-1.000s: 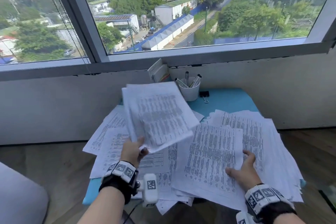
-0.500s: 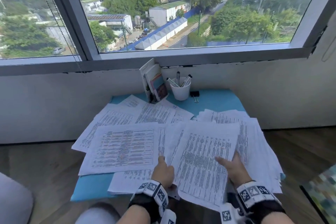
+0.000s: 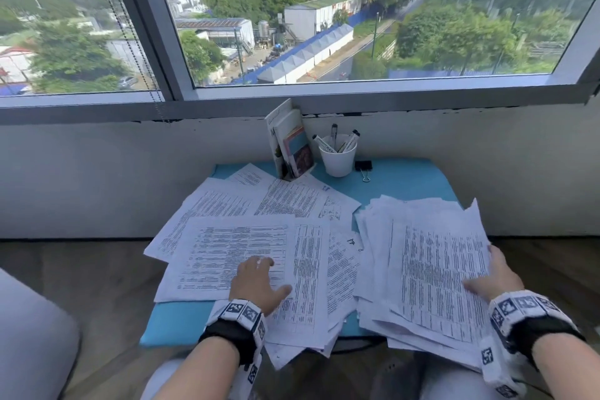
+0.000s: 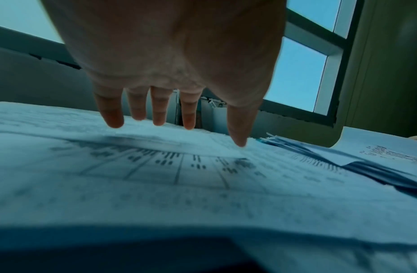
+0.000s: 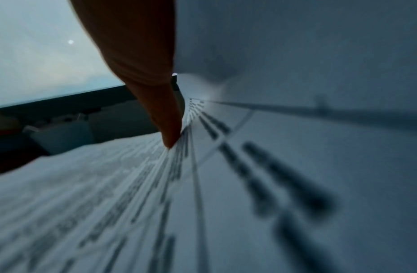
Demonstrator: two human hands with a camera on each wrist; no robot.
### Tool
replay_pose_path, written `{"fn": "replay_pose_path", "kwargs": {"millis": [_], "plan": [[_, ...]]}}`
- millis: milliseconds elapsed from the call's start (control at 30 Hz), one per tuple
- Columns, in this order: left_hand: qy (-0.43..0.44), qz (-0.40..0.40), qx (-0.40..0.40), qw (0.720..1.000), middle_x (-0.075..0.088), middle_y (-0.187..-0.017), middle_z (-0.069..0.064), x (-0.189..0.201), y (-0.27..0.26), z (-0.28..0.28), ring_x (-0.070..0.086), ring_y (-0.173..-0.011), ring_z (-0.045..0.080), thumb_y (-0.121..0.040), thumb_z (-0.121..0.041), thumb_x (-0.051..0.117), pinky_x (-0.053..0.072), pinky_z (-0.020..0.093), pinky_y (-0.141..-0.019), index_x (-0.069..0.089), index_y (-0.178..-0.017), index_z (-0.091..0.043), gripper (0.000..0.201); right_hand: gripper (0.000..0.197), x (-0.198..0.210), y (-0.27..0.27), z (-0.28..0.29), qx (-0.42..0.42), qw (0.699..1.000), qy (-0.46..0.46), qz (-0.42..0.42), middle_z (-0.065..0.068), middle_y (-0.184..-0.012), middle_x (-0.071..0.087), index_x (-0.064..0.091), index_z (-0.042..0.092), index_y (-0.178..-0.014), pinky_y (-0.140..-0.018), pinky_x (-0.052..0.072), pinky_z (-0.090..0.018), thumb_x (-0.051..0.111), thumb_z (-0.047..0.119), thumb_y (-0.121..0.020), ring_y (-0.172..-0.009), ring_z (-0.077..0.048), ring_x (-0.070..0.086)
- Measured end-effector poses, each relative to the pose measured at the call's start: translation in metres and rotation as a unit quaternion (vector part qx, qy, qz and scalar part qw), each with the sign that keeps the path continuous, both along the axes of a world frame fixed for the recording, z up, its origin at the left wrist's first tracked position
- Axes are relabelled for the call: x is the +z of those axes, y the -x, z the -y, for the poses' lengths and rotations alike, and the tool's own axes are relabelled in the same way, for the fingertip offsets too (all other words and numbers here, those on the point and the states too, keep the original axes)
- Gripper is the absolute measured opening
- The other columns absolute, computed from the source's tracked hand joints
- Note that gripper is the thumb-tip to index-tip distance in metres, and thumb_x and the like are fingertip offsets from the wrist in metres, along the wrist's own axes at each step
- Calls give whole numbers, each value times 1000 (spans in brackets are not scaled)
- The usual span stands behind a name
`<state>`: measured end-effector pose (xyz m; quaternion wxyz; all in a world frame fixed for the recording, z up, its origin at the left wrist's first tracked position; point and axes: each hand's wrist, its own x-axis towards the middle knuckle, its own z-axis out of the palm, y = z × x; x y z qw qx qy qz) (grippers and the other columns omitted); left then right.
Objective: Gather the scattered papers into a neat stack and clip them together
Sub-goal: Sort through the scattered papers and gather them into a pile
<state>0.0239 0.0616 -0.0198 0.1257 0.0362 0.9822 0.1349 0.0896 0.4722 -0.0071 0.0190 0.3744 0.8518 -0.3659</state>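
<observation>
Right hand [image 3: 495,279] now grips a shifted pile [image 3: 431,273] at the desk's [image 3: 406,177] right edge; left hand [image 3: 259,282], fingers spread, presses remaining sheets [image 3: 227,253]. Binder clip [image 3: 363,167] waits.

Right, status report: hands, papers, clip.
Left hand open over loose sheets. Right hand grips rough pile, edges ragged. Binder clip untouched beside white cup. Nothing clipped yet.

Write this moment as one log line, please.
step: gathering | left hand: flat on loose sheets | right hand: grips pile edge | clip: untouched by cup
</observation>
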Motion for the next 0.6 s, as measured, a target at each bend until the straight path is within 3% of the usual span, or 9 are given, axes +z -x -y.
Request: {"fn": "replay_pose_path", "kwargs": {"millis": [100, 200, 233, 300, 400, 467, 533, 600], "plan": [[31, 39, -16, 999, 20, -155, 3, -9, 1, -2, 20, -141, 24, -80, -60, 55, 29, 42, -111, 31, -141, -26, 74, 89, -14, -4, 15, -10, 996, -86, 13, -24, -125, 46, 17, 20, -139, -89, 43, -42, 71, 7, -70, -109, -40, 52], [39, 54, -13, 998, 23, -154, 3, -17, 4, -3, 24, -140, 27, -77, -63, 55, 31, 44, -110, 30, -142, -26, 79, 90, -22, -7, 27, -10, 971, -236, 40, -18, -138, 24, 18, 26, -139, -101, 32, -46, 71, 14, -67, -124, -35, 31], [37, 54, -8, 998, 26, -152, 3, -19, 6, -3, 27, -138, 27, -76, -64, 56, 33, 45, -109, 30, -141, -26, 80, 86, -21, -8, 30, -1, 961, -275, 41, -15, -139, 22, 22, 29, -138, -103, 28, -45, 69, 13, -68, -126, -32, 26], [34, 45, 0, 998, 32, -148, 0, -18, 7, -3, 33, -133, 26, -76, -62, 57, 36, 44, -106, 31, -140, -27, 78, 67, -17, -7, 36, 36, 943, -325, 67, -7, -136, 33, 36, 35, -133, -102, 26, -42, 59, 13, -73, -124, -28, 29], [37, 21, 6, 999, 39, -142, -2, -13, 7, -5, 40, -127, 24, -81, -55, 57, 42, 41, -99, 33, -139, -27, 69, 49, -10, -5, 45, 110, 925, -320, 171, 3, -124, 52, 47, 39, -123, -102, 27, -40, 40, 16, -80, -115, -20, 49], [32, 23, 10, 999, 40, -142, -3, -11, 6, -8, 40, -127, 24, -84, -47, 57, 41, 41, -99, 33, -139, -29, 63, 49, -3, -4, 54, 117, 928, -293, 198, 3, -124, 54, 48, 38, -124, -104, 26, -41, 39, 18, -80, -116, -21, 50], [21, 6, 12, 1000, 47, -137, -3, -9, 3, -8, 44, -123, 24, -87, -29, 54, 43, 40, -97, 40, -134, -30, 49, 48, 3, -3, 69, 124, 938, -277, 170, 2, -131, 52, 45, 38, -130, -105, 24, -41, 42, 24, -84, -123, -22, 44], [-22, -30, 27, 999, 61, -117, 0, -5, 1, -8, 55, -108, 23, -84, -11, 48, 49, 37, -88, 54, -115, -27, 36, 42, 8, -5, 91, 153, 955, -240, 80, 3, -135, 50, 46, 35, -131, -104, 28, -38, 46, 32, -89, -126, -21, 43]]}}
